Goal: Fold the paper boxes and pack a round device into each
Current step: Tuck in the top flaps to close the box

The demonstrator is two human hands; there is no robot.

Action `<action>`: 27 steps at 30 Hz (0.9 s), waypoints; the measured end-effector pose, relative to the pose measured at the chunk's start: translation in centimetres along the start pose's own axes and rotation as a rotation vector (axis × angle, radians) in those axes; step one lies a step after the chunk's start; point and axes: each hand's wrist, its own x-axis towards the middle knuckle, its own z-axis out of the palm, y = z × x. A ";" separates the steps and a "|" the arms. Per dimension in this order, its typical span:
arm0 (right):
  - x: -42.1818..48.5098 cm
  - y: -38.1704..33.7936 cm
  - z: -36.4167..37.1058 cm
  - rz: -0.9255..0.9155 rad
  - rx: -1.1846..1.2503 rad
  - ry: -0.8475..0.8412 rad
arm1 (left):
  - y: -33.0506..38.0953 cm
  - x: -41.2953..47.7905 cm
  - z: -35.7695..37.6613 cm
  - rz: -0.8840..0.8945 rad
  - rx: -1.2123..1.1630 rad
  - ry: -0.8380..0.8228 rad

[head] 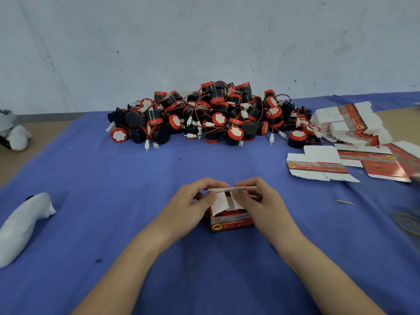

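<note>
While the one folded paper box (231,220) stands just below the middle of the frame with a single round device (228,212) showing red inside, its top is not yet shut. Two white side flaps (220,202) lean inward, and the lid flap (227,189) is held level above them. The left hand (195,201) and right hand (261,201) each pinch that lid's edge between thumb and fingertips.

Pressed down unevenly, the lid could buckle, or its edge could catch on a side flap or on the device and crease instead of tucking in.

Beyond, at upper centre, lies a pile of devices (213,114), too many to count. At the right edge sit one stack of flat boxes (350,123) and at least three loose ones (318,167). Two white bundles (25,223) lie on the left of the blue-covered table (113,178).
</note>
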 end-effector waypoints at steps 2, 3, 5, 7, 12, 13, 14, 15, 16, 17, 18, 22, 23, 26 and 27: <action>-0.3 0.2 -0.5 -0.042 -0.137 -0.045 | 0.0 -0.5 -0.1 0.014 0.029 0.002; -0.4 0.3 -0.8 -0.050 -0.179 -0.098 | 0.0 -0.7 -0.1 0.026 0.055 0.005; -0.6 0.4 -1.7 -0.038 -0.206 -0.199 | 0.1 -1.0 -0.1 0.045 0.115 -0.012; -0.7 0.4 -2.7 -0.034 -0.232 -0.270 | 0.3 -1.1 -0.3 0.048 0.172 -0.051; -1.4 0.5 -4.5 -0.101 -0.273 -0.464 | 0.2 -1.4 -0.6 0.072 0.374 -0.086; -1.5 0.6 -4.6 -0.115 -0.287 -0.471 | 0.2 -1.5 -0.6 0.084 0.425 -0.097; -1.6 0.7 -4.5 -0.138 -0.316 -0.464 | 0.2 -1.7 -0.6 0.094 0.473 -0.111; -1.6 0.8 -4.5 -0.172 -0.361 -0.449 | 0.2 -1.8 -0.6 0.099 0.513 -0.128; -1.7 0.8 -4.4 -0.210 -0.415 -0.434 | 0.2 -2.0 -0.6 0.101 0.538 -0.143; -1.8 0.8 -4.3 -0.243 -0.461 -0.425 | 0.2 -2.1 -0.6 0.101 0.552 -0.155; -1.9 0.7 -4.3 -0.267 -0.489 -0.419 | 0.2 -2.3 -0.7 0.100 0.556 -0.159; -1.8 0.6 -4.5 -0.294 -0.499 -0.412 | 0.1 -2.6 -0.5 0.140 0.557 -0.104; -1.8 0.6 -4.5 -0.297 -0.499 -0.412 | 0.1 -2.7 -0.5 0.148 0.558 -0.086; -1.6 0.5 -4.4 -0.304 -0.504 -0.414 | 0.1 -2.7 -0.2 0.152 0.554 -0.052; -1.6 0.5 -4.4 -0.304 -0.507 -0.414 | 0.1 -2.6 -0.2 0.155 0.563 -0.045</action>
